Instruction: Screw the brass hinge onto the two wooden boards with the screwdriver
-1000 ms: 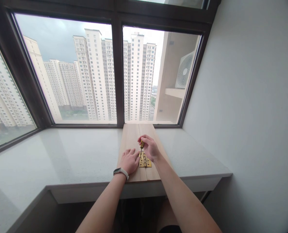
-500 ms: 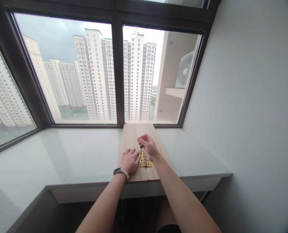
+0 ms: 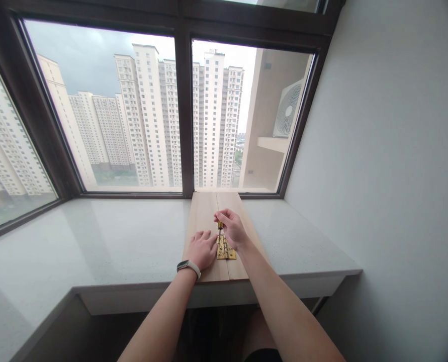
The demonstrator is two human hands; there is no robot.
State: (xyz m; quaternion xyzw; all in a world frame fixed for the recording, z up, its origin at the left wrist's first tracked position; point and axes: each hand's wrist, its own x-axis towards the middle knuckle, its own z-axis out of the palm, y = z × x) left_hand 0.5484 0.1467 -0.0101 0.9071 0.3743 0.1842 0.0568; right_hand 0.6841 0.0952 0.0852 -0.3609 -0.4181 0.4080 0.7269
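A gold-coloured hinge point(image 3: 226, 250) lies across the seam between two pale wooden boards point(image 3: 204, 211). My right hand point(image 3: 232, 229) is closed round the yellow handle of a small screwdriver point(image 3: 219, 224), which stands nearly upright with its shaft pointing down at the hinge's left leaf. Where exactly the tip rests is too small to tell. Flat on the left board is my left hand point(image 3: 202, 249), its fingers spread and its thumb side close to the hinge's left edge. A watch band circles the left wrist.
The boards rest on a white sill point(image 3: 133, 241) and reach from its front edge back to the dark window frame point(image 3: 186, 125). A plain wall point(image 3: 378, 151) rises on the right. Tall buildings and an air-conditioning unit stand outside the glass.
The fingers of my right hand have shifted slightly on the screwdriver handle. My left hand holds the same place on the board.
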